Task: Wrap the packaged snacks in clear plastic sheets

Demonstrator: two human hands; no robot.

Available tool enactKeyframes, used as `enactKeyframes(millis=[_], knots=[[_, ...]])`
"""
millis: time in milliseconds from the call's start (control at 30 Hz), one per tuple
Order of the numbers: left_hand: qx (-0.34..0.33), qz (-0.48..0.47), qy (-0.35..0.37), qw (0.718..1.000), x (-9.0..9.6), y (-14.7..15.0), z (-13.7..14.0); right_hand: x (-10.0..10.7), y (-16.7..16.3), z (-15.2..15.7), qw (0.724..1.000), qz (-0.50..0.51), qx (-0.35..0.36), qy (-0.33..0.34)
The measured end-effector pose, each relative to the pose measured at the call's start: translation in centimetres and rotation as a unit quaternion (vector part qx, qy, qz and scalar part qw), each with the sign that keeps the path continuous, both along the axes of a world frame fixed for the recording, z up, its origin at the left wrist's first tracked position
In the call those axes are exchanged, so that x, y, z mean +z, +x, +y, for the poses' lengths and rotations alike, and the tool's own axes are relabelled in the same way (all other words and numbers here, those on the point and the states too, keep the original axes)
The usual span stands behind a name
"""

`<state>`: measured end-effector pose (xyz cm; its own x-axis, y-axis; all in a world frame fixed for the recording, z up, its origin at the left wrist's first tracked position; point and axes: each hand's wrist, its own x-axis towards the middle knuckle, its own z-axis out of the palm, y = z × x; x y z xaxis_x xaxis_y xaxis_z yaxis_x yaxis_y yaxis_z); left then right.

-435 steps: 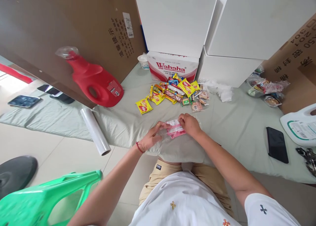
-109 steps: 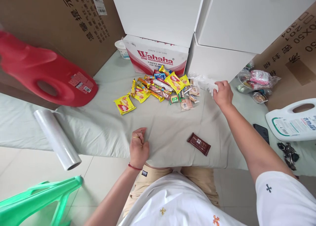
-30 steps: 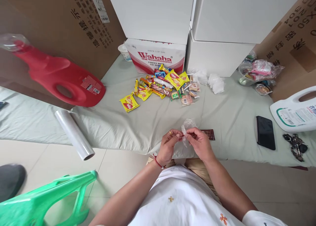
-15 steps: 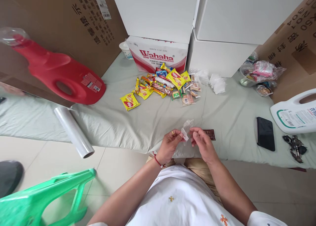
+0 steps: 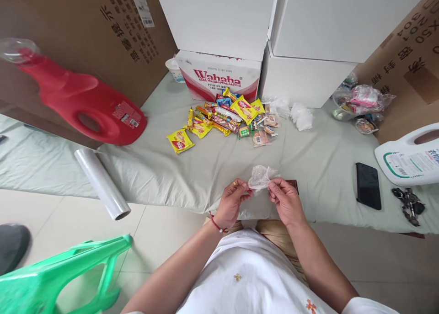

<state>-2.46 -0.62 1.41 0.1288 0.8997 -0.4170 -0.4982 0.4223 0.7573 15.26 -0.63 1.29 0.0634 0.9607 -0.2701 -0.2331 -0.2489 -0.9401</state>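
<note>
A small clear plastic bag [image 5: 259,177] is stretched between my two hands, just above the table's front edge. My left hand [image 5: 233,201] pinches its left side, and my right hand [image 5: 285,199] pinches its right side. Partly hidden behind my right hand lies a dark brown packet [image 5: 294,185]. Farther back is a heap of wrapped snacks, with a yellow snack packet [image 5: 245,109] on top and another yellow packet [image 5: 180,141] at its left. Crumpled clear plastic bags [image 5: 302,116] lie right of the heap.
Behind the snacks stands a Wahaha carton [image 5: 219,76]. A red jug [image 5: 92,99] and a plastic film roll [image 5: 103,184] are on the left. To the right are a black phone [image 5: 368,186], keys [image 5: 409,206], a white jug [image 5: 408,161] and a tub of wrapped items [image 5: 343,106].
My right hand has closed on the bag's right side; its fingers were apart before. The bag is now spread wider between both hands.
</note>
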Motion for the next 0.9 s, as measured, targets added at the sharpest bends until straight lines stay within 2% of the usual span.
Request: enactKeyframes(millis=[100,233,300,400,500,600,700,800,900], knots=[[-0.004,-0.003,-0.032,0.999,0.5,0.1,0.2,0.1,0.3,-0.4,0.995,-0.083,0.035,0.046],[-0.044,0.075,0.01,0.996,0.7,0.7,0.9,0.6,0.3,-0.8,0.964,-0.207,0.102,0.135],[-0.011,0.098,0.015,0.995,0.5,1.2,1.4,0.7,0.2,-1.0,0.957,-0.232,0.083,0.151],[0.083,0.097,-0.002,0.992,0.1,1.8,1.7,0.5,0.1,-1.6,0.957,-0.251,0.01,0.142],[0.128,0.1,0.006,0.987,0.0,2.0,1.8,0.0,0.1,-2.3,0.956,-0.255,-0.044,0.14],[0.161,0.115,0.027,0.98,-0.1,1.8,1.9,-0.5,0.0,-2.8,0.967,-0.221,-0.046,0.118],[0.172,0.13,0.077,0.973,-0.1,1.4,1.8,-0.7,-0.1,-2.7,0.995,-0.088,-0.014,0.047],[0.124,0.144,0.135,0.972,0.0,0.9,1.2,-0.4,-0.1,-1.6,0.996,0.074,-0.016,-0.038],[0.064,0.128,0.158,0.977,0.3,0.7,0.2,-0.1,0.3,0.3,0.988,0.113,-0.059,-0.084]])
